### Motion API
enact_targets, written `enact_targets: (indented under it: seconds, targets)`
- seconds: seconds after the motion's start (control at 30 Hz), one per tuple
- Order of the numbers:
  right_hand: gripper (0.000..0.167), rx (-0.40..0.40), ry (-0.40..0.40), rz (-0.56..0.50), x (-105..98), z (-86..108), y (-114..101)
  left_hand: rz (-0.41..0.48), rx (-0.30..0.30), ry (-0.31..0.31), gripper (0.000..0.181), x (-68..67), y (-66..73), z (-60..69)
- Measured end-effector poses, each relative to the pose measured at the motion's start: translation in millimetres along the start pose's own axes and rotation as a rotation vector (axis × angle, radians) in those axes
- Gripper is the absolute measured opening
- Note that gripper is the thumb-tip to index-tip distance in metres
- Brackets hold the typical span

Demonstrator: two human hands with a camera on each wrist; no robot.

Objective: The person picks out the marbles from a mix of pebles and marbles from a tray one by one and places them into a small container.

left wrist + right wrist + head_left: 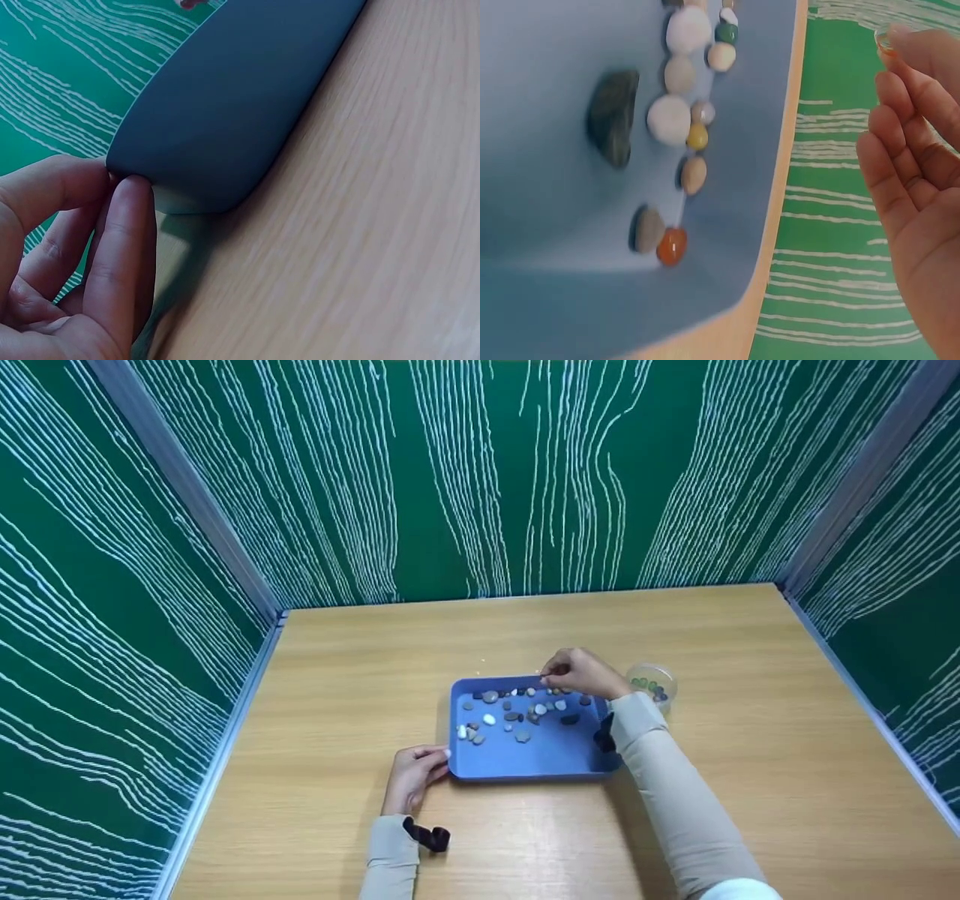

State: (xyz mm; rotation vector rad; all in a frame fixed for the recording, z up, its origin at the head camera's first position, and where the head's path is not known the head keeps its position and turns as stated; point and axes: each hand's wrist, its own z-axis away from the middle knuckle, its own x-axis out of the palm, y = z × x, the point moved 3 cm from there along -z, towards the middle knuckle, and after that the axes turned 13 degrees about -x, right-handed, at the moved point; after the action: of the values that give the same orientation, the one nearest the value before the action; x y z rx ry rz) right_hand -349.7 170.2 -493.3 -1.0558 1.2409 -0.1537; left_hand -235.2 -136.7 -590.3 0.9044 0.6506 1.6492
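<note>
A blue rectangular tray [559, 756] holds several pebbles of white, grey, brown and black, mostly toward its far side. At the tray's near left corner, my left hand [412, 772] pinches the rim between thumb and fingers. The left wrist view shows the tray's outer wall [232, 97] close by. My right hand [589, 673] hovers over the far rim, thumb and index finger pinching a small clear glassy piece [886, 39] with an orange tint. Below it in the right wrist view lie a dark stone [613, 118] and an orange stone [672, 246].
Right of the tray stands a clear round container [671, 682] with green and dark pieces inside. Tiny pale specks [482, 661] lie on the wooden table [337, 682] beyond the tray. Green panels [420, 555] with white wavy lines enclose the table's back and sides.
</note>
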Motion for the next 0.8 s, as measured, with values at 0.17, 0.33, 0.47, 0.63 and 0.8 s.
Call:
enact_targets:
  seconds: [0.17,0.33,0.47,0.63,0.8]
  targets:
    - [0.017,0.007,0.027,0.001,-10.9,11.6,7.9,-0.002,-0.005,0.004,0.023,0.4,0.4,0.5]
    - [0.014,0.055,0.041,-0.016,-19.9,24.0,19.3,-0.015,-0.012,0.011,0.025,-0.6,-0.1,0.6]
    - [0.015,0.07,0.052,-0.016,-27.2,32.2,26.2,-0.021,-0.012,0.006,0.029,-0.8,1.0,1.9]
    - [0.017,0.106,0.056,-0.005,-37.2,43.6,34.1,-0.027,-0.007,-0.009,0.033,0.0,2.3,3.5]
    - [0.018,0.112,0.076,-0.002,-45.7,55.6,42.2,-0.037,0.006,-0.039,0.033,-0.6,1.3,0.4]
